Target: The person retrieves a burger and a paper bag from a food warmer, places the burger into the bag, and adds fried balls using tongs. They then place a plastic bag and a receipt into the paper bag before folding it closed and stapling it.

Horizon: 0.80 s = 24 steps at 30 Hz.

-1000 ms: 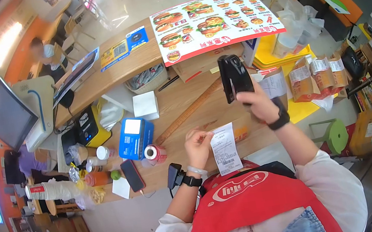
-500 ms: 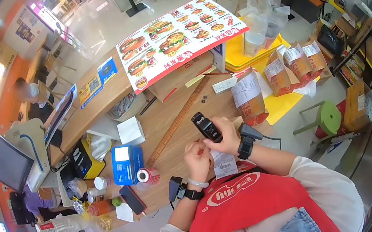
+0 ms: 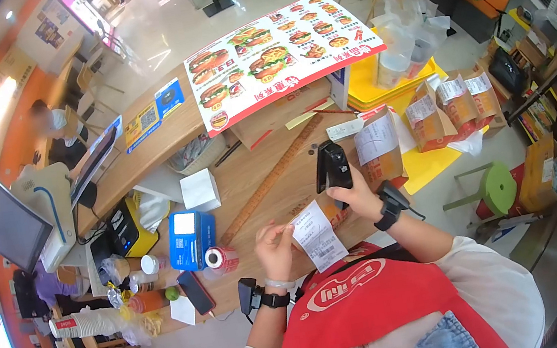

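My left hand [image 3: 276,245] pinches the upper left edge of a white printed receipt [image 3: 318,238], which lies over a brown paper bag near the counter's front edge. In my right hand [image 3: 358,197] is a black stapler [image 3: 333,167], held up and to the right of the receipt, apart from it. To the right of the stapler stands a brown paper bag [image 3: 378,146] with a white slip on its front. A wooden ruler-like strip [image 3: 272,179] runs diagonally across the wooden counter [image 3: 249,216].
A menu board [image 3: 281,59] spans the back of the counter. Several bagged orders [image 3: 457,106] stand by yellow trays [image 3: 394,92] at the right. A blue box [image 3: 190,240], a can [image 3: 223,259] and a phone [image 3: 196,292] are at the left. A person [image 3: 57,130] sits beyond.
My right hand has moved right and up with the stapler, away from my left hand. My left hand has shifted slightly left and down, and more of the receipt now shows. The view has shifted slightly.
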{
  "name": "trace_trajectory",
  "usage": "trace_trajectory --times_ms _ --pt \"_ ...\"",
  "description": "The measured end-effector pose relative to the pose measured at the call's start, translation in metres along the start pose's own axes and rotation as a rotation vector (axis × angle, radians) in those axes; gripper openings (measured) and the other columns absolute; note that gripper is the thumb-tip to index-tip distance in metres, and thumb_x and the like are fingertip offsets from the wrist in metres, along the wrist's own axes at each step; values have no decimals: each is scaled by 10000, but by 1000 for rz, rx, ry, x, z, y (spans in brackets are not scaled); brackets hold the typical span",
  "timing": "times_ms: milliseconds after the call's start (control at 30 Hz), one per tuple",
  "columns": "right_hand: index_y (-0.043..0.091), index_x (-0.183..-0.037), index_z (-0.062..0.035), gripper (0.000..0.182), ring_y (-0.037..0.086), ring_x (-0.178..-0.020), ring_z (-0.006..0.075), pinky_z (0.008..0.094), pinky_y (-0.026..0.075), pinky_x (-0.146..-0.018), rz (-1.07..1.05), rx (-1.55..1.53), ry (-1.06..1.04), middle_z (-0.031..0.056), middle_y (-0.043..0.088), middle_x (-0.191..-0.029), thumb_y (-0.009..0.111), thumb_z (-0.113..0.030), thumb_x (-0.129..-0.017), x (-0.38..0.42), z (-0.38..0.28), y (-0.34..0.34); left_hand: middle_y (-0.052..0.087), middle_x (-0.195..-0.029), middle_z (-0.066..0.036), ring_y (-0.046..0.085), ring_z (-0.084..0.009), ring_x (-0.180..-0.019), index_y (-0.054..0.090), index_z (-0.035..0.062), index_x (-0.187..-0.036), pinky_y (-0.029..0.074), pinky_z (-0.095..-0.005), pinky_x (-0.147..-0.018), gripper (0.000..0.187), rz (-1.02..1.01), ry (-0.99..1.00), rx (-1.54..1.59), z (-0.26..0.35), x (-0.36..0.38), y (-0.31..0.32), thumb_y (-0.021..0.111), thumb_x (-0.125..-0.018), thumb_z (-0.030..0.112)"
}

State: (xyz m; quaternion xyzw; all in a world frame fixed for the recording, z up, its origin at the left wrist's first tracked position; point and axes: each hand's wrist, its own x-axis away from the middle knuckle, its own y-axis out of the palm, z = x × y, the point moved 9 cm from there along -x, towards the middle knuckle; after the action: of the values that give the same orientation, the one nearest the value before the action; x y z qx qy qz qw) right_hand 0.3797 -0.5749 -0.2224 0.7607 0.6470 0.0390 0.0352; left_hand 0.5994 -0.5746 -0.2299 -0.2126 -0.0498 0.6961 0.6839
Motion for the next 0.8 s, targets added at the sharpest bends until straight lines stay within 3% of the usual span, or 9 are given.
trace_trajectory --times_ms 133,400,467,567,600,667,700,767,800 --pt "393 -1165 -8 558 450 -791 105 242 401 -711 -77 73 -89 25 469 -902 619 -75 -660 2 0 -3 576 -731 -111 550 -277 -869 596 5 -678 416 -348 -761 89 24 3 4 8 3 -5 675 -674 45" --pt "503 -968 2 271 485 -696 131 271 418 -642 60 -12 -88 19 537 -830 604 -131 -754 -12 33 -12 574 -726 -113 551 -270 -868 593 8 -665 420 -347 -745 80 48 30 -32 22 4 -4 669 -666 31" --pt "498 -992 -3 303 485 -733 124 259 412 -670 28 30 -106 18 535 -856 611 -167 -764 -12 33 -11 572 -721 -113 554 -272 -834 601 14 -666 422 -343 -737 66 57 34 -48 13 4 -6 663 -672 35" --pt "477 -1027 4 343 479 -816 117 251 398 -732 17 -203 112 25 527 -921 601 -194 -776 -9 35 -9 575 -728 -90 549 -228 -800 609 11 -703 420 -318 -728 62 157 -70 -47 -13 3 -20 654 -697 53" --pt "476 -1022 4 359 482 -818 127 256 404 -729 70 -258 69 43 524 -911 613 -187 -751 -12 31 -13 575 -728 -90 549 -228 -800 609 11 -703 420 -318 -728 62 170 -78 -53 -21 4 -24 654 -697 53" --pt "472 -1037 10 417 520 -868 199 289 419 -760 116 112 55 114 543 -941 625 -182 -700 -28 62 -36 575 -738 -62 535 -169 -771 611 5 -744 418 -288 -718 75 286 -229 139 -56 6 -33 646 -724 69" --pt "472 -1037 10 417 520 -868 199 289 419 -760 104 115 53 114 543 -941 625 -182 -700 -30 68 -40 568 -843 -51 515 -132 -808 596 1 -829 413 -262 -714 114 278 -257 201 -63 7 -32 631 -746 72" --pt "523 -987 13 393 553 -869 317 350 449 -754 -23 814 130 200 568 -913 610 -188 -661 -25 91 -39 551 -903 -64 511 -142 -837 570 3 -901 417 -267 -728 174 327 -278 192 -73 16 -34 627 -749 66" --pt "523 -987 13 393 553 -869 317 350 449 -754 -38 814 127 200 568 -913 610 -188 -661 -23 97 -36 535 -963 -77 506 -151 -867 544 5 -973 420 -271 -741 242 365 -292 185 -74 19 -36 623 -751 61"
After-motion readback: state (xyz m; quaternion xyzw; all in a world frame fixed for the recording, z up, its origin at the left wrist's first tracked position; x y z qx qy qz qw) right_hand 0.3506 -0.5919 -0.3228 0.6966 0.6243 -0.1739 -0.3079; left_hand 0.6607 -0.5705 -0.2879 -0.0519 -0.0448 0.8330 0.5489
